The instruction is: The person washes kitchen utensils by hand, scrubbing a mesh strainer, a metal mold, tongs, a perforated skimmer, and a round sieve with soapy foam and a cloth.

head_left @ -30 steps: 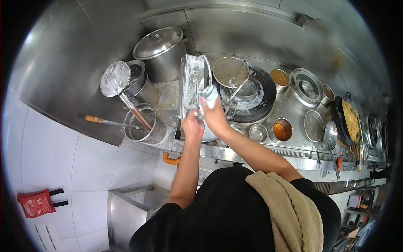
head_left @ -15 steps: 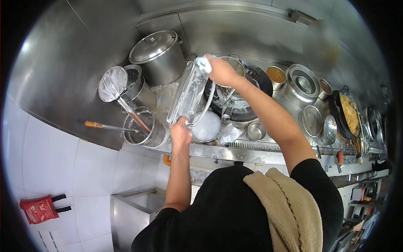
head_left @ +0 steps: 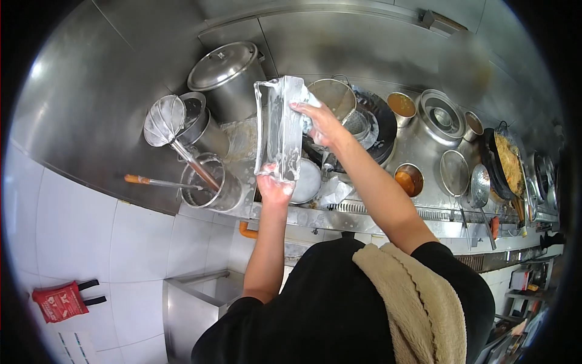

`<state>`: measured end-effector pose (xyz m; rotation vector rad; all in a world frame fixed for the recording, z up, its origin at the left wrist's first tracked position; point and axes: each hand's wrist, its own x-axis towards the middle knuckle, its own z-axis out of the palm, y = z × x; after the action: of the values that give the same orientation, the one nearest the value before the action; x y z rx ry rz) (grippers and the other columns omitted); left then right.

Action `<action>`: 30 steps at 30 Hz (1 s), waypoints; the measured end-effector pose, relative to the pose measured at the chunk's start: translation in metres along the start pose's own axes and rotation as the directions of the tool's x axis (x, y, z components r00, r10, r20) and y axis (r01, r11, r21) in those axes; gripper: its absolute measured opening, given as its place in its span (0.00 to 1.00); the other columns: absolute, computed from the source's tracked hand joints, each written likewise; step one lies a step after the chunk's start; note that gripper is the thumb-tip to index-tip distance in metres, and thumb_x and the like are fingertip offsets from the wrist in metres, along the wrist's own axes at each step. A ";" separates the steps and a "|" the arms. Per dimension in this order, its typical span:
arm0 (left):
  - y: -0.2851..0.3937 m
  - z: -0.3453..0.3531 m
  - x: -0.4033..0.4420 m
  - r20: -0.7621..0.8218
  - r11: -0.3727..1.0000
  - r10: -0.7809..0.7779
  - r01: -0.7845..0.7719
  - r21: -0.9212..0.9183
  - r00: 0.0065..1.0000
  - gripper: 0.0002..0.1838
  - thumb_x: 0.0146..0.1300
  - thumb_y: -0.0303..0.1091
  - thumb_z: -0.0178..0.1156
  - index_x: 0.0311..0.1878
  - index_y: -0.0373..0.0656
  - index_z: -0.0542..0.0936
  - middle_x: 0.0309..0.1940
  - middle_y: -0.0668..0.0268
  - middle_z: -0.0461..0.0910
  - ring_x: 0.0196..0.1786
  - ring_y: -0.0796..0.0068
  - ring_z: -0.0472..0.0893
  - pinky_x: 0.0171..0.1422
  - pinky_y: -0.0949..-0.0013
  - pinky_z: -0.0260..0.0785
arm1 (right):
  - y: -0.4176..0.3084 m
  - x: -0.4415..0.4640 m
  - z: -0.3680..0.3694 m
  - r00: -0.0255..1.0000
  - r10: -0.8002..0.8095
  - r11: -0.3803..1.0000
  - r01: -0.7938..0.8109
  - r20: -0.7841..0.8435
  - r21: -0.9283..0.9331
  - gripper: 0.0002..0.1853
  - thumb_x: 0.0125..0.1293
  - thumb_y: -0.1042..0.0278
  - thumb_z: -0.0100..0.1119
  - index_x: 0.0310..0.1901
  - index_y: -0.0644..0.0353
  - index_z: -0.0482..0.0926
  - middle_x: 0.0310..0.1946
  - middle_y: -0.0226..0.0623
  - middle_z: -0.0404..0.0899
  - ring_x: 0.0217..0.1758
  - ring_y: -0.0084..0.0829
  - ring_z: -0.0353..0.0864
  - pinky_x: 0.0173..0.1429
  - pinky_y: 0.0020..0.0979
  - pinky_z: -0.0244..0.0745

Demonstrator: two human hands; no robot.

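A long, rectangular stainless-steel container (head_left: pixel 285 130), streaked with white foam, is held upright over the stove counter. My left hand (head_left: pixel 276 187) is closed around its lower end, with suds on the fingers. Against its upper right side, my right hand (head_left: pixel 321 123) presses a foamy, pale bluish cloth (head_left: pixel 307 121). A thin rim or handle bar (head_left: pixel 259 127) runs along the container's left side. Below and behind it sits a round white-topped bowl (head_left: pixel 307 182), partly hidden. Beside that lies a crumpled white wrapper (head_left: pixel 335 192).
A black wok (head_left: pixel 383 136) and a mesh strainer (head_left: pixel 332 99) are behind my right hand. On the left stand a lidded stockpot (head_left: pixel 224 67) and a steel bucket (head_left: pixel 227 194) with long-handled tools. Sauce pots (head_left: pixel 409 180) and a pan of food (head_left: pixel 508 161) are to the right.
The container has turned from a slant to nearly upright. My right hand has moved from its top corner down to its right side. A sauce pot behind my right arm has come into view.
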<state>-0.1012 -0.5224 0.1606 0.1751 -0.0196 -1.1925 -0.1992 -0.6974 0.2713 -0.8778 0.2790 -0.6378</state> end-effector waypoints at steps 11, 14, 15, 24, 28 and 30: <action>-0.001 -0.035 -0.035 -0.050 0.593 0.063 0.003 0.805 0.997 0.53 0.68 0.77 0.40 0.82 0.43 0.52 0.79 0.57 0.56 0.78 0.58 0.60 0.82 0.55 0.50 | 0.010 0.007 0.007 0.983 -0.053 0.983 0.082 -0.177 0.162 0.12 0.65 0.76 0.67 0.49 0.65 0.82 0.38 0.37 0.85 0.38 0.32 0.86 0.40 0.37 0.83; -0.026 0.004 -0.027 0.175 0.543 0.122 -0.214 0.812 0.977 0.47 0.74 0.71 0.40 0.83 0.45 0.50 0.82 0.59 0.50 0.81 0.63 0.55 0.84 0.60 0.44 | 0.024 0.013 0.008 0.976 0.051 0.960 0.011 -0.212 0.281 0.10 0.66 0.76 0.65 0.48 0.65 0.83 0.36 0.39 0.85 0.34 0.34 0.86 0.35 0.40 0.82; -0.024 0.009 -0.020 0.223 0.568 0.172 -0.281 0.773 0.960 0.39 0.80 0.61 0.40 0.82 0.43 0.53 0.81 0.61 0.54 0.80 0.67 0.59 0.83 0.62 0.48 | 0.029 0.014 0.012 0.973 0.064 0.958 0.002 -0.220 0.287 0.09 0.66 0.76 0.64 0.48 0.65 0.82 0.35 0.39 0.84 0.33 0.34 0.85 0.34 0.40 0.82; 0.011 0.007 -0.001 0.041 0.837 0.257 -0.243 0.490 0.966 0.26 0.78 0.41 0.49 0.73 0.38 0.68 0.67 0.58 0.76 0.68 0.63 0.77 0.75 0.58 0.66 | 0.037 -0.028 0.065 0.980 0.103 0.963 -0.141 -0.168 -0.228 0.19 0.73 0.59 0.63 0.57 0.66 0.80 0.44 0.39 0.86 0.44 0.32 0.87 0.50 0.35 0.82; 0.030 0.007 0.010 0.081 0.886 0.263 -0.274 0.375 0.961 0.22 0.75 0.44 0.51 0.63 0.39 0.77 0.57 0.59 0.82 0.59 0.61 0.82 0.65 0.56 0.76 | 0.056 -0.053 0.079 0.990 -0.013 0.758 0.101 0.140 -0.644 0.22 0.75 0.53 0.62 0.56 0.66 0.81 0.47 0.39 0.86 0.50 0.28 0.83 0.57 0.33 0.77; 0.061 -0.044 0.026 0.311 0.891 0.171 -0.281 0.356 0.935 0.24 0.74 0.50 0.51 0.63 0.43 0.78 0.59 0.59 0.81 0.60 0.61 0.82 0.64 0.55 0.76 | 0.046 -0.066 0.086 0.941 0.089 0.655 0.191 0.326 -0.731 0.20 0.71 0.57 0.64 0.55 0.64 0.82 0.46 0.45 0.86 0.50 0.37 0.85 0.58 0.36 0.77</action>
<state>-0.0303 -0.5191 0.1242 0.3540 -0.5165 -0.9563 -0.1916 -0.5806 0.2867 -1.8044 0.2050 -0.3934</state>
